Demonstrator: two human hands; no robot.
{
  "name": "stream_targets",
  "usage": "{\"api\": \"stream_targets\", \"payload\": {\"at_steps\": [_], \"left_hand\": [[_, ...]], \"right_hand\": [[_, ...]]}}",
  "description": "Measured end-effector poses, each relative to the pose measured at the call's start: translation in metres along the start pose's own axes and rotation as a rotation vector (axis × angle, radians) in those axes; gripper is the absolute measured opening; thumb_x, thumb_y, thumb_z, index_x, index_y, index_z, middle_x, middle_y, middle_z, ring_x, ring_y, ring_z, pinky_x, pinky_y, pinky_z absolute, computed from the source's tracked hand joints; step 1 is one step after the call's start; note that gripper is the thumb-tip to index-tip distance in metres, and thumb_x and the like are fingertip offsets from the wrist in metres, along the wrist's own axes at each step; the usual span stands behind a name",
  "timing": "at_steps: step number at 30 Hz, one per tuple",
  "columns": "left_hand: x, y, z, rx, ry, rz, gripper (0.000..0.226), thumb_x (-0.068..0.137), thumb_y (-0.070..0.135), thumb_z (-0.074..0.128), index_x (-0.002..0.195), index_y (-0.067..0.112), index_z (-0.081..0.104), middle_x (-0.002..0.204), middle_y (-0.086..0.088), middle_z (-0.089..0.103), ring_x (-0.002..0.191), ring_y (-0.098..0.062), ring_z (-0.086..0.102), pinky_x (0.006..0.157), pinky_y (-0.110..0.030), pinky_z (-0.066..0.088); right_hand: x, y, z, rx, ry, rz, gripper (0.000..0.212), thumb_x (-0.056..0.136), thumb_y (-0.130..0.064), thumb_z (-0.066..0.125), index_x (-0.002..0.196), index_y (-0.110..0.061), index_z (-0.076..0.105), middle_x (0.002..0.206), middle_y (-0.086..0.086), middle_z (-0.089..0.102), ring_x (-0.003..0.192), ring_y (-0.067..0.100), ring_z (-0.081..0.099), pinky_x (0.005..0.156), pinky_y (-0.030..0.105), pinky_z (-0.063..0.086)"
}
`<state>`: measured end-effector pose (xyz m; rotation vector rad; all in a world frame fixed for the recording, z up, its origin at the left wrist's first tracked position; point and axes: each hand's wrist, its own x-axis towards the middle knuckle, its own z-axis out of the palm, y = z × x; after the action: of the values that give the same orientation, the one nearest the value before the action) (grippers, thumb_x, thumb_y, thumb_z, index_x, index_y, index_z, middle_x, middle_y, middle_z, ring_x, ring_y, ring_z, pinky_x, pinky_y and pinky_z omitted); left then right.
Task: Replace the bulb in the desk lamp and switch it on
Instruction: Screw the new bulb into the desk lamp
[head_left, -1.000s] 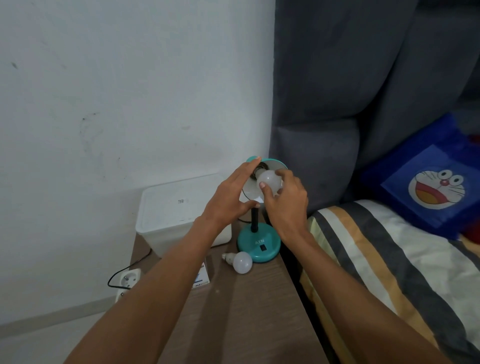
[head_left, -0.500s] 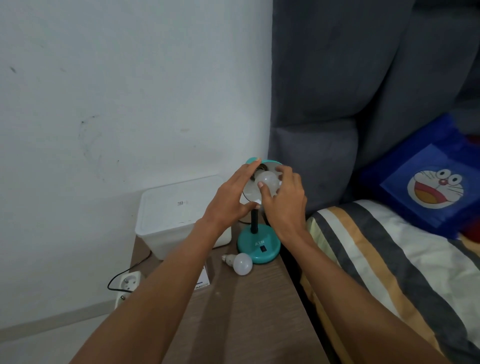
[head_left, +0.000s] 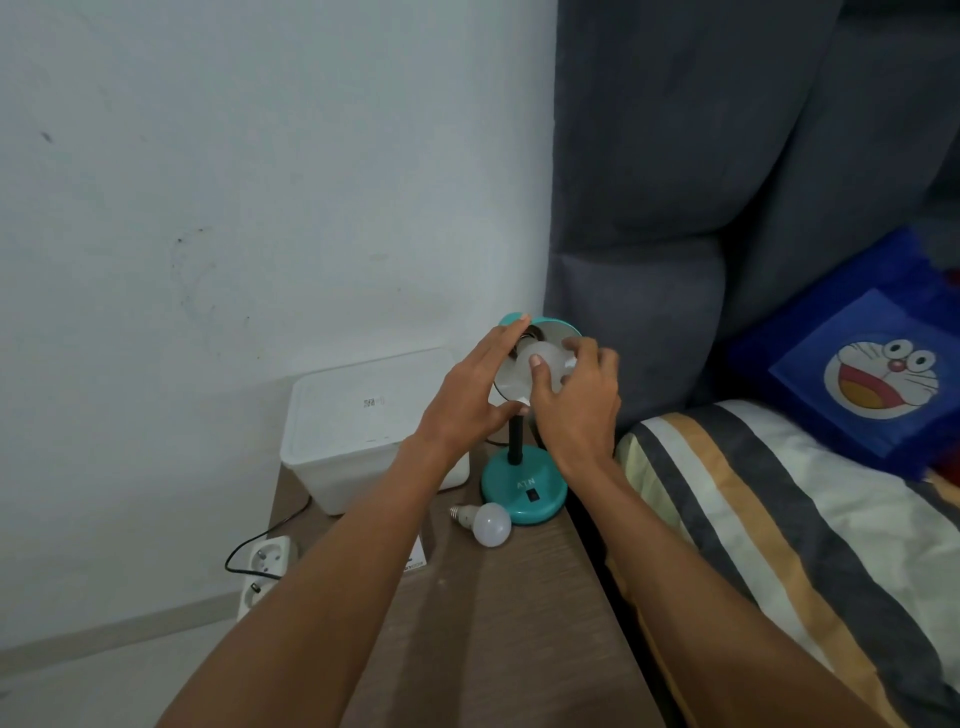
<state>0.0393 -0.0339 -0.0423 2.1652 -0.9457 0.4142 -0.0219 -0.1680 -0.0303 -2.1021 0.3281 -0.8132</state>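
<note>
A small teal desk lamp (head_left: 522, 491) stands on a wooden bedside table (head_left: 493, 623), its shade (head_left: 511, 382) tilted toward me. My left hand (head_left: 470, 395) grips the shade's left rim, fingers on top and thumb below. My right hand (head_left: 576, 402) has its fingertips closed around a white bulb (head_left: 548, 358) sitting in the shade's socket. A second white bulb (head_left: 485, 522) lies on its side on the table, touching the front of the lamp's base. A black rocker switch (head_left: 531, 496) sits on the base.
A white lidded box (head_left: 363, 426) stands behind the lamp against the wall. A white power strip (head_left: 265, 569) with a black cable lies on the floor at left. A bed with a striped cover (head_left: 779, 519) and a blue pillow (head_left: 862, 374) adjoins the table on the right.
My right hand's fingers have shifted round the bulb in the shade, the wrist turning slightly. My left hand stays on the shade. The bulb on the table has not moved.
</note>
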Motion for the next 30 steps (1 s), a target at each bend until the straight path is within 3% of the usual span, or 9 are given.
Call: {"api": "stream_targets", "payload": {"at_steps": [3,8,13,16,18,23,27,30], "left_hand": [[0.000,0.000,-0.001,-0.004,-0.004,-0.014,0.097,0.083,0.020,0.086,0.162,0.021,0.029,0.162,0.000,0.041,0.145,-0.017,0.046,0.116,-0.031,0.045],[0.000,0.000,-0.001,-0.013,0.004,-0.024,0.098,0.082,0.015,0.086,0.162,0.022,0.029,0.163,0.002,0.040,0.147,-0.016,0.044,0.118,-0.033,0.043],[0.000,0.002,0.003,0.016,-0.001,-0.025,0.099,0.082,0.016,0.086,0.162,0.024,0.028,0.163,0.001,0.040,0.145,-0.020,0.046,0.114,-0.039,0.048],[-0.001,0.002,0.002,0.001,0.002,-0.027,0.100,0.081,0.017,0.087,0.162,0.023,0.028,0.162,0.001,0.040,0.145,-0.019,0.046,0.115,-0.035,0.046],[-0.001,0.003,0.000,-0.001,-0.002,-0.023,0.100,0.081,0.019,0.087,0.162,0.023,0.028,0.162,0.002,0.040,0.145,-0.018,0.046,0.116,-0.032,0.045],[-0.001,0.002,0.001,-0.025,0.012,-0.021,0.096,0.082,0.012,0.085,0.161,0.023,0.030,0.162,0.004,0.041,0.145,-0.015,0.046,0.116,-0.032,0.045],[-0.002,0.001,-0.001,-0.013,0.007,-0.028,0.099,0.081,0.019,0.087,0.161,0.024,0.029,0.162,0.003,0.041,0.145,-0.014,0.044,0.115,-0.017,0.038],[-0.002,0.001,-0.002,-0.010,0.007,-0.024,0.100,0.081,0.018,0.088,0.162,0.025,0.028,0.163,0.004,0.040,0.146,-0.015,0.044,0.116,-0.027,0.042]], "right_hand": [[0.001,0.002,0.003,-0.013,-0.049,-0.081,0.033,0.096,-0.036,0.061,0.127,-0.025,0.056,0.122,0.005,0.051,0.095,0.022,0.062,0.079,0.033,0.054],[0.003,0.010,0.002,-0.042,-0.108,-0.051,0.051,0.084,-0.038,0.073,0.128,-0.022,0.055,0.122,0.008,0.060,0.098,0.027,0.066,0.086,0.042,0.056],[0.006,0.003,0.000,-0.030,-0.088,0.090,0.050,0.092,-0.059,0.053,0.124,-0.020,0.054,0.104,0.011,0.071,0.092,0.026,0.070,0.078,0.038,0.059],[0.005,-0.003,-0.001,-0.025,-0.030,0.021,0.042,0.096,-0.047,0.057,0.127,-0.020,0.054,0.122,0.008,0.058,0.101,0.022,0.062,0.079,0.028,0.050],[0.005,-0.002,-0.001,-0.011,-0.025,-0.048,0.035,0.098,-0.039,0.058,0.128,-0.023,0.055,0.123,0.007,0.053,0.101,0.021,0.060,0.079,0.026,0.048],[0.005,0.006,0.001,0.002,-0.113,-0.065,0.050,0.082,-0.038,0.076,0.125,-0.024,0.056,0.120,0.004,0.057,0.093,0.024,0.065,0.083,0.039,0.056],[0.010,0.006,-0.002,0.017,-0.099,0.123,0.043,0.091,-0.048,0.062,0.120,-0.019,0.054,0.107,0.011,0.070,0.094,0.028,0.069,0.080,0.034,0.055],[0.006,0.004,-0.001,-0.024,-0.057,0.052,0.040,0.092,-0.049,0.060,0.116,-0.018,0.056,0.111,0.007,0.064,0.094,0.024,0.066,0.075,0.032,0.054]]}}
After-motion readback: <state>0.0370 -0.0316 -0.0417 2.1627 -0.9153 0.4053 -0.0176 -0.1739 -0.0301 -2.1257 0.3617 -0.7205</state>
